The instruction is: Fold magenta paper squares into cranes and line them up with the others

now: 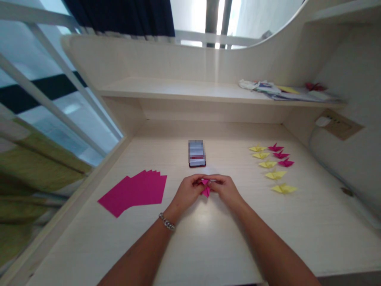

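Observation:
Between both hands, above the middle of the desk, is a small folded piece of pink origami paper [206, 190]. My left hand [189, 191] pinches it from the left, and my right hand [224, 188] grips its right side; the fingers partly cover it. Fanned sheets of pink paper [139, 192] lie to the left of my left hand. Off to the right stand several yellow paper cranes [275, 175] in a column, with three pink paper cranes [280, 155] beside the far ones.
A phone [197, 153] lies just beyond my hands. Papers [285, 93] rest on the raised shelf [178, 89] at the back. A white charger [323, 120] sits in the right wall socket, its cable running down the desk's right side. Bed rails [68, 67] stand at left.

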`<state>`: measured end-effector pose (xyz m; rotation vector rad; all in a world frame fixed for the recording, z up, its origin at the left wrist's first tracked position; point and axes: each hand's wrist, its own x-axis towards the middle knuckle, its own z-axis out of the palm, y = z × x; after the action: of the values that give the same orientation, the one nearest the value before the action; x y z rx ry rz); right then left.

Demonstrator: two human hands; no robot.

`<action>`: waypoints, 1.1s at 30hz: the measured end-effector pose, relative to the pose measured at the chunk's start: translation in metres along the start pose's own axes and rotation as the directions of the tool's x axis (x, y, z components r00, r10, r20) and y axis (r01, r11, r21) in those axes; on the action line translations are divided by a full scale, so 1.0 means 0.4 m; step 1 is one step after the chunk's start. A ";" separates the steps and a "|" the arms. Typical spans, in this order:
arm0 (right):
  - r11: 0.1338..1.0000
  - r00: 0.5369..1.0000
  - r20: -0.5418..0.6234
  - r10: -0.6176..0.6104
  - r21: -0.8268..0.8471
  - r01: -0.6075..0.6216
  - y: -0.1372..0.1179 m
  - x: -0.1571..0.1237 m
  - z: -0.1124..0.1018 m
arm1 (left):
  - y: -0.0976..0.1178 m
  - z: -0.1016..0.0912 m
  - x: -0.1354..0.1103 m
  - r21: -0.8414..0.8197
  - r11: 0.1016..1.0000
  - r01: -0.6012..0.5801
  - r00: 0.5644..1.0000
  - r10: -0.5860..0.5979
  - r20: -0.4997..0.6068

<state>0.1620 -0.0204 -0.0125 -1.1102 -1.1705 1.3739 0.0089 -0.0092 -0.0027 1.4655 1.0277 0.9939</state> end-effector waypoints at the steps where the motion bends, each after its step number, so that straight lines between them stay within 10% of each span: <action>1: 1.000 1.000 0.016 0.010 0.021 -0.010 0.001 0.000 -0.001 | -0.001 -0.001 0.000 0.005 1.000 -0.002 1.000 0.002 0.006; 13: 0.998 0.984 0.176 0.021 -0.064 -0.010 -0.004 0.000 -0.017 | 0.020 -0.023 -0.007 -0.010 0.999 0.048 0.983 -0.046 0.177; 33: 0.998 0.999 0.021 0.028 -0.057 -0.027 0.006 0.001 0.007 | 0.010 -0.008 -0.005 0.123 0.984 -0.129 0.972 0.150 -0.178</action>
<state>0.1589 -0.0203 -0.0144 -1.1580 -1.2200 1.3842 0.0056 -0.0104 0.0014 1.5754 1.1417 1.2107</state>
